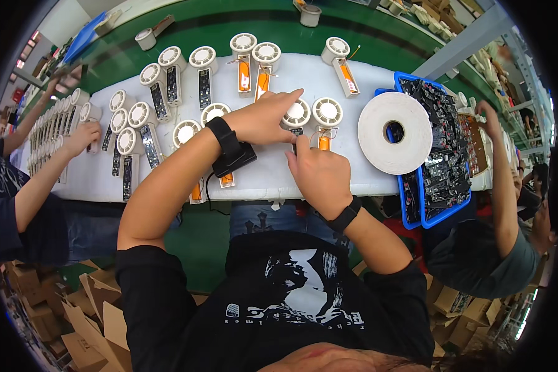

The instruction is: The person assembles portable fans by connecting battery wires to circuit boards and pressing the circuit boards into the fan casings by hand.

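Observation:
A white handheld fan (296,113) with a round grille head lies in front of me. My left hand (263,118) reaches across and closes round its head, forefinger along the far side and thumb on the near side. Close below, my right hand (319,177) has bent fingers at the fan's short handle, where a dark circuit board (296,131) shows between the two hands. The fingertips partly hide the handle. Just to the right lies another fan (327,112) with an orange piece in its handle. A black box (234,160) sits beneath my left wrist strap.
Several fans (141,115) with dark boards stand at left on the white work surface (248,183). A big white tape roll (369,136) leans by blue trays (443,217) heaped with circuit boards (437,136). Co-workers' arms (49,170) reach in from both sides; cardboard boxes (96,322) lie behind.

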{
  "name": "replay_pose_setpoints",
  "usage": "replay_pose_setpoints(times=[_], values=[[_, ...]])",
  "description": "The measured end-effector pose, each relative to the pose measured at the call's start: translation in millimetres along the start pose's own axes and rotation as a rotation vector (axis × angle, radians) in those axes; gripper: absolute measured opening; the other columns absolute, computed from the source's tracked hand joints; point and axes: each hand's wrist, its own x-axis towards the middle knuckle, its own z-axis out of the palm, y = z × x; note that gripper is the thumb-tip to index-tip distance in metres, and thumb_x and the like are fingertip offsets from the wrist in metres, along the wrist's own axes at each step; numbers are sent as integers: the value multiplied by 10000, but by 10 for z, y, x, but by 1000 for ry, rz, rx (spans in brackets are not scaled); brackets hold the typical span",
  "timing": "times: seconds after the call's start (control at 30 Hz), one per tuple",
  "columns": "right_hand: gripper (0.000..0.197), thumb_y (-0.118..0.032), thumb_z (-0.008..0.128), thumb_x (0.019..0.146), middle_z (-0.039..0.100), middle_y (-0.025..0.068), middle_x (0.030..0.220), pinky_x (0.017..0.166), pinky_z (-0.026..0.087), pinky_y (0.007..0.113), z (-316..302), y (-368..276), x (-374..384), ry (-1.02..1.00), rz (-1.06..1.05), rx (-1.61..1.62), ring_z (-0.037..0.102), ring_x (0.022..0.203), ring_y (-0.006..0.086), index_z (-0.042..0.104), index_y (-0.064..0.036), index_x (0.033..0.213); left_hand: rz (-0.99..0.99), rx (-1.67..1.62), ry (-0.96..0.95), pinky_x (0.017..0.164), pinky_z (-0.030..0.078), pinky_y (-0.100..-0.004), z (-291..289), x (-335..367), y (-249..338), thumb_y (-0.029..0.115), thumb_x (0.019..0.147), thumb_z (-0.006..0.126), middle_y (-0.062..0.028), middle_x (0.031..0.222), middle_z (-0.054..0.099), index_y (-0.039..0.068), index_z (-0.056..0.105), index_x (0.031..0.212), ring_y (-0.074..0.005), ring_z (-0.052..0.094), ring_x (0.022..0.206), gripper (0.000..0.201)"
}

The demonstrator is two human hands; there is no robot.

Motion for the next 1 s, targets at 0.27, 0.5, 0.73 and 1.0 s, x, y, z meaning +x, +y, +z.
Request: replay_pose_setpoints(times=[0.27,0.5,0.73,1.0], values=[[542,-405,786,829,679,81,715,561,521,387,-400,202,-9,-257,-133,17,693,672,263,642,-52,1215,-24,12,-15,1115,394,-441,25,28,4,247,807,840,-293,1404,506,2,231,1590,-416,452,1322,1022],[624,-485,830,692,675,63,756,605,513,382,-409,335,147,-351,-197,-5,697,713,267,705,-133,1192,-50,50,-31,1111,399,-438,11,40,72,250,807,839,-297,1395,509,7,227,1590,-414,457,1315,1023],[614,-512,822,673,657,62,743,614,521,380,-300,377,81,-224,-228,43,692,718,259,711,-137,1147,-66,95,-53,1105,410,-441,-28,79,97,260,791,846,-298,1379,516,1,232,1583,-421,468,1313,1035],[393,-312,806,824,689,94,769,556,476,343,-374,532,-133,18,-129,365,609,593,206,733,-81,1134,-66,414,392,964,491,-443,233,-321,515,171,835,758,-225,1260,589,43,466,1434,-393,562,1172,679]])
